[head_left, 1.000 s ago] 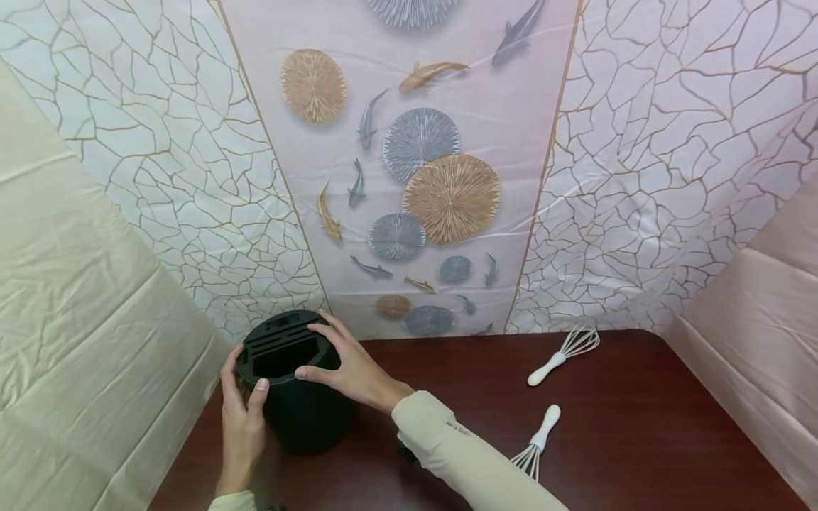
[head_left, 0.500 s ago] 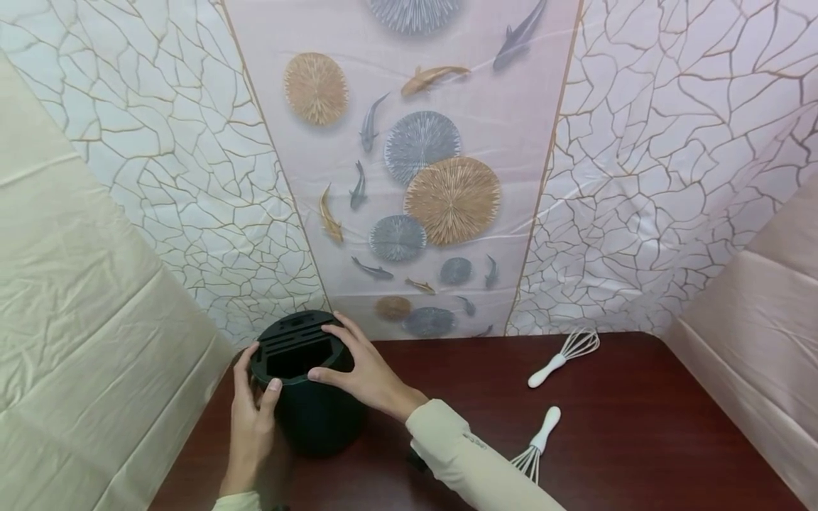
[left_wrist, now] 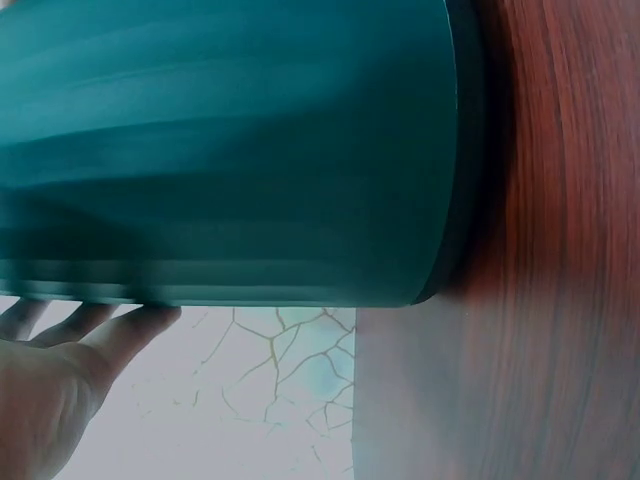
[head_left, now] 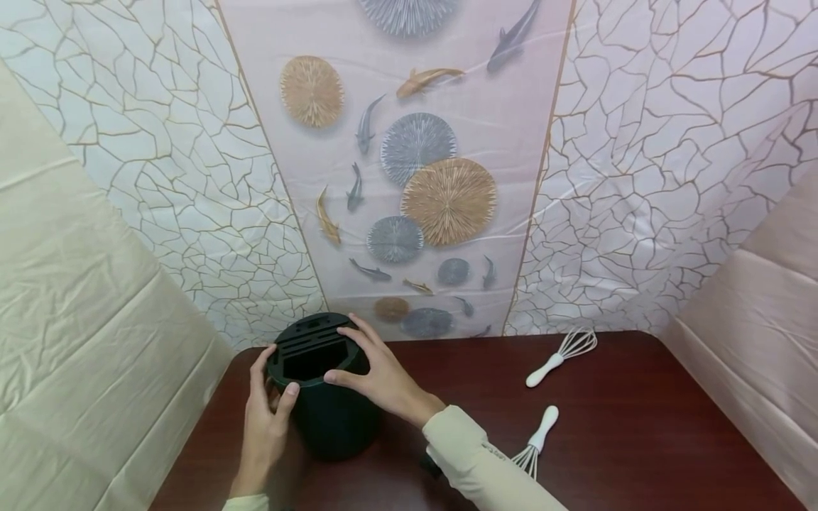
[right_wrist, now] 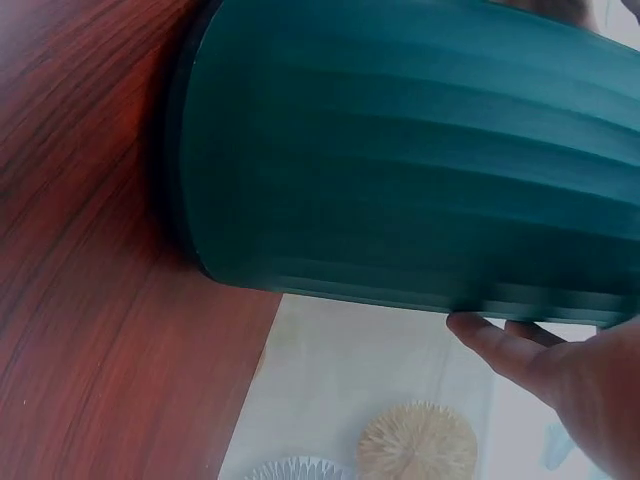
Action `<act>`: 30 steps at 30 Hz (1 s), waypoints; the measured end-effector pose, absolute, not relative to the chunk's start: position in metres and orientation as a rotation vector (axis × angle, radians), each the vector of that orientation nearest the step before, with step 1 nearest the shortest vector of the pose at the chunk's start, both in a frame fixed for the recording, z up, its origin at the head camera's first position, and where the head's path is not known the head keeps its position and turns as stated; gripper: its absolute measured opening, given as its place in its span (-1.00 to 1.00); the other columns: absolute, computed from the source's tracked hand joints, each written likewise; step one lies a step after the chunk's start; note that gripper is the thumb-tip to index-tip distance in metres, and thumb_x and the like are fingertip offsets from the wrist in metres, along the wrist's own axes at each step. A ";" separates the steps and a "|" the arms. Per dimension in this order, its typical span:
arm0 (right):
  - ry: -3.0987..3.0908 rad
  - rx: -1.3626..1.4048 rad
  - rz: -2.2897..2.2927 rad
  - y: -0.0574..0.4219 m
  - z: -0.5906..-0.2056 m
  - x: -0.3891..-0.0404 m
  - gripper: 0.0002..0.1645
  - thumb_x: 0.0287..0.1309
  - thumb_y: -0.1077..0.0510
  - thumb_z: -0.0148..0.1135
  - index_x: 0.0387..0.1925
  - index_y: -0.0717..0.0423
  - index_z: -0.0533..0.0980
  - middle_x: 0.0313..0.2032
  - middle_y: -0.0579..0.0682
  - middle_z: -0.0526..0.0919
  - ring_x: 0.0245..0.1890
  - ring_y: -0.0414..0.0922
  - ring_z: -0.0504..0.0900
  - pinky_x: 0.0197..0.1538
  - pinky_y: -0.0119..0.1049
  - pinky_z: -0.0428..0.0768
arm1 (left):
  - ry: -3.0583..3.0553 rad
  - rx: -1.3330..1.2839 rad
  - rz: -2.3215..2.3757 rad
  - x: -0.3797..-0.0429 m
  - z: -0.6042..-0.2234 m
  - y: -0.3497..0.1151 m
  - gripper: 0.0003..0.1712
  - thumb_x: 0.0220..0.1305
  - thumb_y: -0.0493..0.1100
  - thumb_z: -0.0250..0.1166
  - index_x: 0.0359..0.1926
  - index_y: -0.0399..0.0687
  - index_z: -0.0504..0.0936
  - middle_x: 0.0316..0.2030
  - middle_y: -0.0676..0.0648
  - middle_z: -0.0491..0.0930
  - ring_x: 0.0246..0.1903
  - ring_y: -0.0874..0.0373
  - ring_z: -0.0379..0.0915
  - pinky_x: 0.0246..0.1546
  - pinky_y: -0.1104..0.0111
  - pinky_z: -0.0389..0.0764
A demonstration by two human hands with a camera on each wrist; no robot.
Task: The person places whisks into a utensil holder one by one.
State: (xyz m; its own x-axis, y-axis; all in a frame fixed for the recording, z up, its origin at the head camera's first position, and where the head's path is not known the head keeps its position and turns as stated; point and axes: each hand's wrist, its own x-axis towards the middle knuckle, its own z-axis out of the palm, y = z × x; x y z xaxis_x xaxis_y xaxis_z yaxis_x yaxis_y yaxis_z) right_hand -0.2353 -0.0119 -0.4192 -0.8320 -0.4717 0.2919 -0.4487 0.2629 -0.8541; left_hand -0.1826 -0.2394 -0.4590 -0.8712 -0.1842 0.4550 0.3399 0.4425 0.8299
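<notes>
A dark green cylindrical utensil holder [head_left: 335, 419] stands upright on the table, its top cut with several narrow slots and one large opening. My left hand [head_left: 265, 426] grips its left side near the rim, thumb at the front. On the other side, my right hand [head_left: 383, 372] holds the rim, with the thumb at the front edge and fingers spread towards the back. In the left wrist view, fingertips [left_wrist: 135, 325] of the left hand touch the ribbed wall. The right wrist view has the right hand [right_wrist: 590, 390] against the holder's wall [right_wrist: 400, 170].
Two white whisks lie on the dark red table [head_left: 639, 426]: one whisk [head_left: 562, 357] near the back edge, another whisk [head_left: 540, 440] closer and partly behind the right sleeve. A small black object [head_left: 431, 465] shows beside that sleeve. Patterned cloth [head_left: 409, 284] hangs behind the table.
Both hands have moved to the right together with the utensil holder, keeping the same hold on its rim. The whisks have stayed in place.
</notes>
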 end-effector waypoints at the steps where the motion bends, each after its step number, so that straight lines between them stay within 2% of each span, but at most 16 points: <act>1: 2.479 -0.901 -1.667 -0.010 -0.419 -0.235 0.03 0.25 -0.51 0.29 0.62 -0.36 0.20 0.63 -0.51 -0.14 0.64 -0.06 0.04 0.45 0.26 0.34 | -2.211 -0.138 -1.435 -0.182 -0.459 -0.239 -0.19 0.56 -0.13 0.18 0.68 0.32 0.08 0.55 -0.16 0.26 0.40 -0.15 0.39 0.23 -0.15 0.52; 2: 2.480 -0.899 -1.667 -0.009 -0.419 -0.235 0.03 0.25 -0.51 0.29 0.62 -0.36 0.21 0.63 -0.51 -0.13 0.64 -0.06 0.04 0.45 0.26 0.34 | -2.213 -0.148 -1.435 -0.182 -0.459 -0.238 -0.19 0.56 -0.13 0.18 0.68 0.33 0.08 0.54 -0.16 0.27 0.39 -0.16 0.40 0.21 -0.18 0.52; 5: 2.490 -0.897 -1.664 -0.004 -0.419 -0.234 0.02 0.24 -0.51 0.30 0.62 -0.36 0.21 0.63 -0.51 -0.13 0.65 -0.05 0.03 0.45 0.26 0.33 | -2.217 -0.168 -1.450 -0.183 -0.460 -0.235 -0.19 0.56 -0.15 0.19 0.67 0.34 0.09 0.53 -0.16 0.28 0.39 -0.14 0.41 0.20 0.20 0.59; 7: 2.500 -0.896 -1.660 0.000 -0.419 -0.233 0.02 0.24 -0.51 0.30 0.62 -0.36 0.21 0.64 -0.49 -0.12 0.65 -0.05 0.03 0.45 0.27 0.32 | -2.220 -0.182 -1.460 -0.183 -0.460 -0.233 -0.19 0.55 -0.16 0.20 0.67 0.35 0.10 0.53 -0.15 0.28 0.40 -0.12 0.40 0.17 0.44 0.53; 8: 2.506 -0.896 -1.656 0.001 -0.419 -0.233 0.02 0.24 -0.51 0.30 0.62 -0.36 0.21 0.64 -0.49 -0.12 0.65 -0.04 0.03 0.45 0.28 0.32 | -2.222 -0.188 -1.462 -0.183 -0.460 -0.232 -0.19 0.55 -0.16 0.20 0.67 0.34 0.10 0.54 -0.14 0.28 0.41 -0.11 0.39 0.16 0.49 0.50; 9: 2.512 -0.893 -1.652 0.003 -0.419 -0.233 0.02 0.24 -0.51 0.30 0.62 -0.36 0.21 0.64 -0.48 -0.12 0.65 -0.04 0.03 0.46 0.28 0.31 | -2.219 -0.197 -1.471 -0.183 -0.459 -0.231 -0.19 0.55 -0.17 0.20 0.67 0.34 0.10 0.54 -0.14 0.27 0.41 -0.11 0.38 0.18 0.47 0.51; 12: 2.519 -0.886 -1.653 0.007 -0.418 -0.231 0.03 0.24 -0.51 0.30 0.62 -0.35 0.22 0.64 -0.47 -0.11 0.65 -0.03 0.02 0.46 0.29 0.31 | -2.219 -0.219 -1.480 -0.184 -0.459 -0.228 -0.18 0.55 -0.18 0.21 0.67 0.34 0.10 0.54 -0.15 0.27 0.40 -0.11 0.39 0.22 0.11 0.58; 15: 2.520 -0.881 -1.659 0.011 -0.418 -0.230 0.02 0.24 -0.50 0.32 0.62 -0.35 0.22 0.64 -0.49 -0.11 0.65 -0.04 0.01 0.46 0.29 0.30 | -2.210 -0.237 -1.496 -0.184 -0.458 -0.225 -0.18 0.55 -0.19 0.22 0.66 0.33 0.10 0.54 -0.16 0.26 0.40 -0.13 0.40 0.21 -0.20 0.51; 30: 2.521 -0.838 -1.736 0.035 -0.422 -0.224 -0.04 0.28 -0.36 0.39 0.61 -0.32 0.26 0.64 -0.44 -0.07 0.67 -0.02 -0.04 0.48 0.34 0.24 | -2.216 -0.316 -1.535 -0.187 -0.459 -0.205 -0.17 0.52 -0.17 0.27 0.66 0.26 0.11 0.53 -0.17 0.27 0.42 -0.22 0.38 0.23 -0.22 0.49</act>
State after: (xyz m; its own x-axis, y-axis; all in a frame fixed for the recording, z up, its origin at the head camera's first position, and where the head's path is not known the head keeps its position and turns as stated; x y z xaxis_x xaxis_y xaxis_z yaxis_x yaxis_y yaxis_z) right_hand -0.2238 0.0351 -0.4222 -0.8600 -0.4018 0.3146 -0.4372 0.2621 -0.8603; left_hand -0.1869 -0.2052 -0.4591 -0.8841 -0.0532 0.4642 0.4158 0.3633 0.8337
